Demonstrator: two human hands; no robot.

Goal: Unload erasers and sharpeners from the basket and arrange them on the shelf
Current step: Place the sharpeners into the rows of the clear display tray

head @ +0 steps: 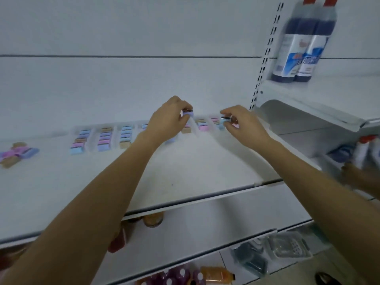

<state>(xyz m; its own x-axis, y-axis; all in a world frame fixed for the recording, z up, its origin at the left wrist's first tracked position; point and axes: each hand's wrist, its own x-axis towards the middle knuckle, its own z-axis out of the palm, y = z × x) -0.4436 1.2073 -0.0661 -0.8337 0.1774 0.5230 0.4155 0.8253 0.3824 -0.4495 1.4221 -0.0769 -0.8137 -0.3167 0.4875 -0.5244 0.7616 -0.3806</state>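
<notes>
Bare forearms [98, 202] reach over the shelf [205, 171]. Left hand [168, 118] fingers pinch a lilac eraser [188, 114] just above the rows' gap; right hand [242, 124] pinches a small dark piece [225, 118] beside the rightmost row [216, 122].

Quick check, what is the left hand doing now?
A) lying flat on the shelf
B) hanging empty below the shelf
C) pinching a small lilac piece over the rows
C: the left hand pinches a small lilac piece above the rows on the shelf.
</notes>
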